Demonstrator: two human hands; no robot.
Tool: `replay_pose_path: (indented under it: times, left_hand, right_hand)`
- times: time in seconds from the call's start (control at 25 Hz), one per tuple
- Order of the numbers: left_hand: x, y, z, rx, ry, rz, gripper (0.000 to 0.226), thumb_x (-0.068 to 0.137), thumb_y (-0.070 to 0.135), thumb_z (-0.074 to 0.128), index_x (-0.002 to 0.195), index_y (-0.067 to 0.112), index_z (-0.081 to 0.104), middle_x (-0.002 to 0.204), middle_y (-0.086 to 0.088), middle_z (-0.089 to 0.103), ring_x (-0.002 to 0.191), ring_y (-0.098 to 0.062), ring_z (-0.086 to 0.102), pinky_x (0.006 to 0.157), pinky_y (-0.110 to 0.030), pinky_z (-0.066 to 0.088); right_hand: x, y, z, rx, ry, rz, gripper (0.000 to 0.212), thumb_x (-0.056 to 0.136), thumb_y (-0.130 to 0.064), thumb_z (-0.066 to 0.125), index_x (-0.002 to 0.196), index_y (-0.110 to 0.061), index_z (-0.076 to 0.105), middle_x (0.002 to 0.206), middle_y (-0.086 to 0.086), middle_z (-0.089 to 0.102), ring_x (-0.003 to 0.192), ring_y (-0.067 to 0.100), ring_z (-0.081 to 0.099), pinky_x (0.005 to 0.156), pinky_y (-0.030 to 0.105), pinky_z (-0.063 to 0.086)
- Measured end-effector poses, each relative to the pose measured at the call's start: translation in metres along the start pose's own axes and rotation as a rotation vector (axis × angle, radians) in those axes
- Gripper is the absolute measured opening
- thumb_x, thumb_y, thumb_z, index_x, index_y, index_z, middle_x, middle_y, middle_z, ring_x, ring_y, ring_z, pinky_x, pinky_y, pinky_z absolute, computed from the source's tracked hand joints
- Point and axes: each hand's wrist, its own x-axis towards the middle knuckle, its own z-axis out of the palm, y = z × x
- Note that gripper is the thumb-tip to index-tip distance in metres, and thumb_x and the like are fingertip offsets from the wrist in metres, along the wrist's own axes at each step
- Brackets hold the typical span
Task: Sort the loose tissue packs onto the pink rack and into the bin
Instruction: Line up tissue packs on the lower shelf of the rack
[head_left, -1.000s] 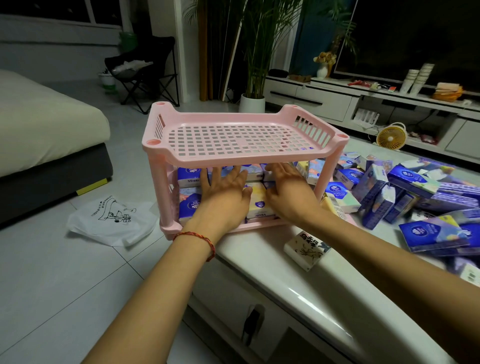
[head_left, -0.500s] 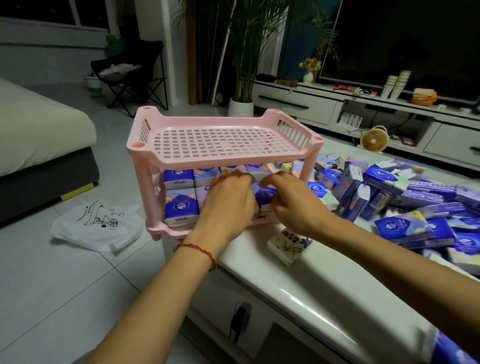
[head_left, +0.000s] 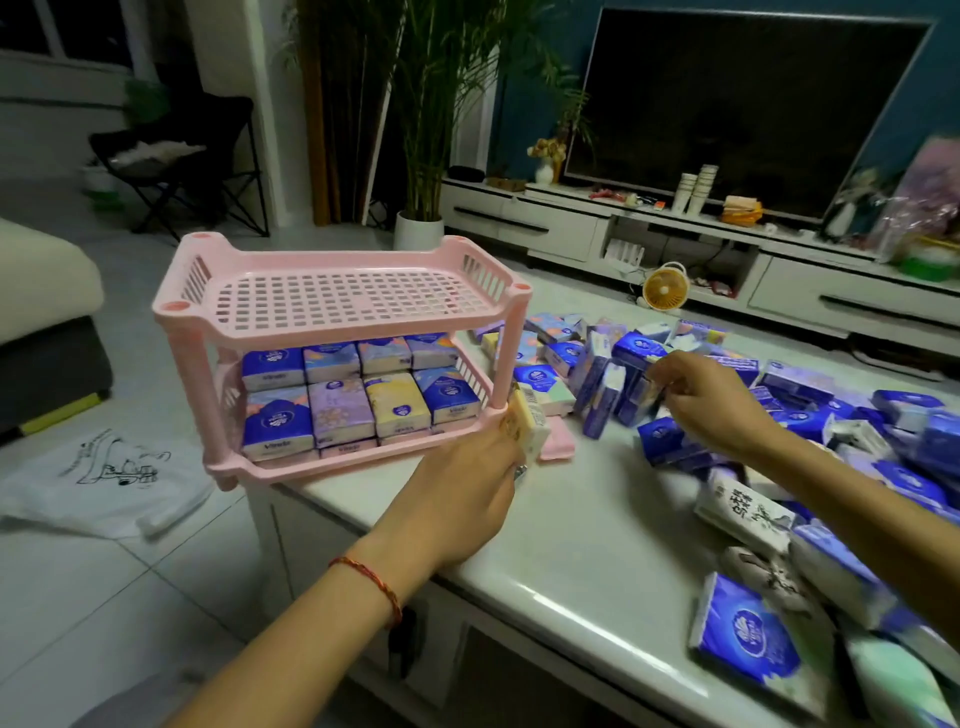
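A two-tier pink rack (head_left: 332, 270) stands at the left end of a pale table (head_left: 566, 551). Its lower shelf holds several tissue packs (head_left: 358, 395) in two rows; its top shelf is bare. My left hand (head_left: 467, 493) grips a yellowish pack (head_left: 524, 423) just right of the rack's front right leg. My right hand (head_left: 711, 402) reaches into the heap of loose blue and purple packs (head_left: 800, 410), fingers curled on a blue pack (head_left: 636, 356). No bin is in view.
A white pack with black print (head_left: 743, 514) and a blue pack (head_left: 743, 631) lie near the table's front right. A white plastic bag (head_left: 104, 483) lies on the tiled floor left of the table. A TV cabinet (head_left: 675, 228) and small fan (head_left: 665, 288) stand behind.
Both hands have pulled out of the rack's lower shelf. My left hand now holds a yellowish pack by the rack's right leg; my right hand has moved right into the loose heap.
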Motion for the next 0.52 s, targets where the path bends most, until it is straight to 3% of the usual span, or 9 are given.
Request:
replay_pose_path:
  times: [0.12, 0.24, 0.4, 0.52]
  left_hand:
    - [0.003, 0.013, 0.008, -0.004, -0.057, 0.024, 0.030, 0.096, 0.019, 0.039, 0.123, 0.019, 0.052, 0.129, 0.000, 0.052, 0.114, -0.020, 0.050, 0.092, -0.029, 0.037]
    - [0.006, 0.021, 0.016, 0.000, -0.117, 0.024, 0.031, 0.097, 0.022, 0.036, 0.126, 0.021, 0.049, 0.130, 0.003, 0.049, 0.116, -0.016, 0.047, 0.096, -0.027, 0.035]
    - [0.010, 0.028, 0.022, 0.017, -0.138, 0.037, 0.031, 0.098, 0.023, 0.035, 0.127, 0.023, 0.047, 0.129, 0.004, 0.048, 0.116, -0.013, 0.045, 0.094, -0.022, 0.031]
    - [0.011, 0.031, 0.024, 0.012, -0.164, 0.033, 0.032, 0.099, 0.024, 0.034, 0.129, 0.023, 0.045, 0.131, 0.004, 0.046, 0.119, -0.012, 0.043, 0.096, -0.023, 0.031]
  right_hand:
    - [-0.003, 0.034, -0.017, 0.008, -0.060, 0.130, 0.022, 0.084, 0.001, 0.056, 0.105, -0.003, 0.060, 0.102, 0.014, 0.063, 0.094, 0.029, 0.057, 0.074, 0.031, 0.043]
    - [-0.007, 0.047, -0.017, -0.028, -0.211, 0.120, 0.018, 0.084, -0.015, 0.065, 0.099, -0.019, 0.057, 0.098, 0.005, 0.062, 0.090, 0.023, 0.053, 0.068, 0.028, 0.041]
    - [-0.011, 0.043, 0.009, -0.328, -0.306, -0.030, 0.037, 0.081, -0.028, 0.066, 0.115, -0.015, 0.057, 0.124, 0.010, 0.049, 0.110, 0.028, 0.049, 0.086, 0.032, 0.042]
    - [-0.014, 0.031, 0.025, -0.366, -0.339, -0.091, 0.022, 0.085, -0.022, 0.056, 0.103, -0.011, 0.053, 0.113, 0.014, 0.055, 0.104, 0.032, 0.053, 0.072, 0.030, 0.037]
